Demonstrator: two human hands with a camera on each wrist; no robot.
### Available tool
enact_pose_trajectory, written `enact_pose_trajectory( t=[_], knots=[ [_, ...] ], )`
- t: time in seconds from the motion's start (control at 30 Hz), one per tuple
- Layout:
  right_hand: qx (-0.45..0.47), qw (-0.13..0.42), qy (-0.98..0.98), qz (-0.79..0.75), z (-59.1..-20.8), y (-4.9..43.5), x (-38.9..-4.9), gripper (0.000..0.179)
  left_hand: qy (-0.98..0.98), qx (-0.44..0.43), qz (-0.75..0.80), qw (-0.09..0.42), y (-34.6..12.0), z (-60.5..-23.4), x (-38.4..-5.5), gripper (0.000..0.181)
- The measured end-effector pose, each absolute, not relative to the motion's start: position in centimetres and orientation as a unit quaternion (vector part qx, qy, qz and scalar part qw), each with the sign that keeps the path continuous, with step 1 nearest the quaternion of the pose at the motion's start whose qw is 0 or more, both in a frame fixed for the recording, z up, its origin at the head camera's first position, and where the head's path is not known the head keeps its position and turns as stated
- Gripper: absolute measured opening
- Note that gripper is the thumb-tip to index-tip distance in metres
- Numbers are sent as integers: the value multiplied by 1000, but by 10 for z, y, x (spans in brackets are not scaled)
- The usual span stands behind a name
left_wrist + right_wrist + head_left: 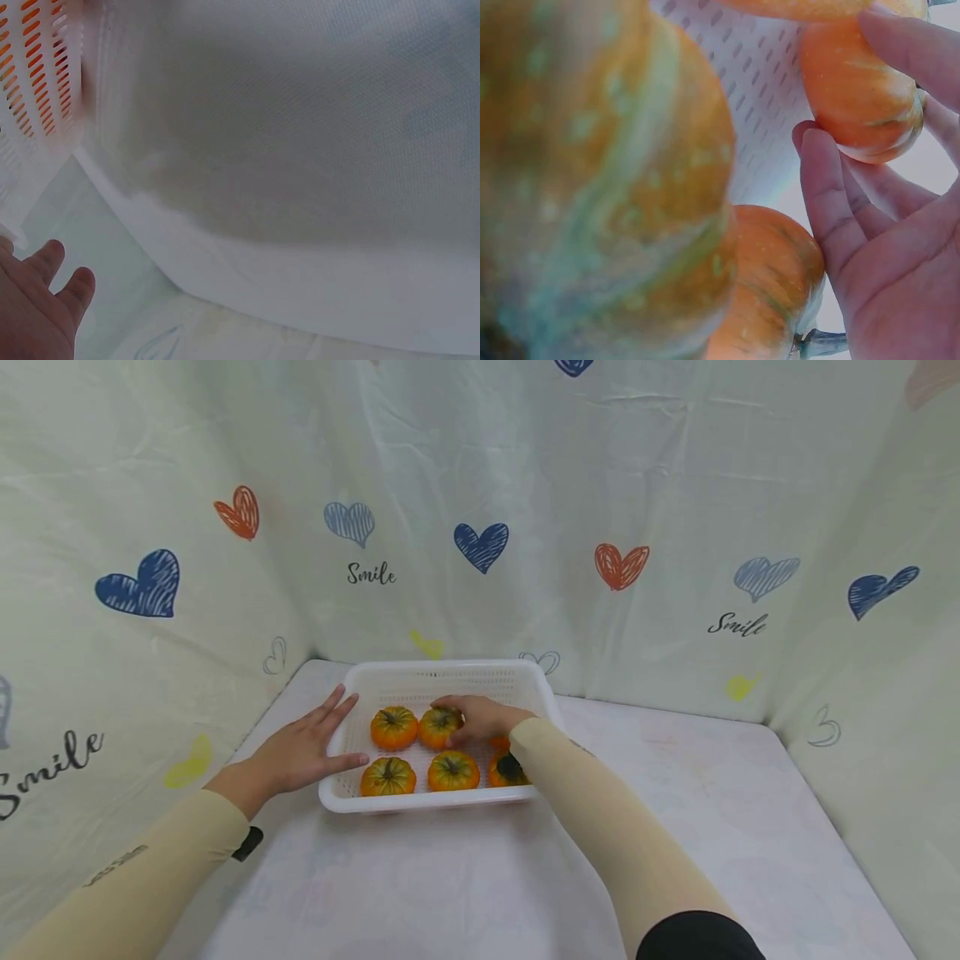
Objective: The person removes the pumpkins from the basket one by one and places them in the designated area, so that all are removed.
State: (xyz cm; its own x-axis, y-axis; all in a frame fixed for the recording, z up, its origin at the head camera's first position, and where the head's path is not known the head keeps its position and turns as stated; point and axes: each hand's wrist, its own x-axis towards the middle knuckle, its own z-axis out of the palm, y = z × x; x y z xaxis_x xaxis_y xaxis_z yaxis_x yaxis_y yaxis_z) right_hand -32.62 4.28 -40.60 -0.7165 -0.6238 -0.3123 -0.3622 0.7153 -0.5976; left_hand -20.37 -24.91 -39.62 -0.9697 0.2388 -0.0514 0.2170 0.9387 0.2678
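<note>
Several small orange-and-green pumpkins stand in two rows in a white plastic basket point(360, 806). My right hand point(483, 718) reaches into the basket and grips the middle pumpkin point(435, 727) of the back row, thumb and fingers on opposite sides. In the right wrist view, that pumpkin point(859, 94) sits between thumb and fingers, while another pumpkin point(769, 277) lies beside the fingers. My left hand point(296, 752) is spread at the basket's left side, its thumb over the rim. Two of its fingers point(75, 296) extend in the left wrist view. My right forearm partly covers the pumpkins at the right end.
A white cloth covers the table point(420, 885) under the basket. Behind and at both sides hangs a pale curtain point(420, 468) printed with hearts and the word Smile. The basket stands close to the back curtain.
</note>
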Motion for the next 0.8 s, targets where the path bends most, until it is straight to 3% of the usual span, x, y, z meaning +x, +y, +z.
enact_pose_trajectory(
  t=[0.8],
  knots=[
    [-281, 204, 908, -235, -378, 62, -327, 74, 984, 116, 129, 44, -248, -394, -202, 103]
  ],
)
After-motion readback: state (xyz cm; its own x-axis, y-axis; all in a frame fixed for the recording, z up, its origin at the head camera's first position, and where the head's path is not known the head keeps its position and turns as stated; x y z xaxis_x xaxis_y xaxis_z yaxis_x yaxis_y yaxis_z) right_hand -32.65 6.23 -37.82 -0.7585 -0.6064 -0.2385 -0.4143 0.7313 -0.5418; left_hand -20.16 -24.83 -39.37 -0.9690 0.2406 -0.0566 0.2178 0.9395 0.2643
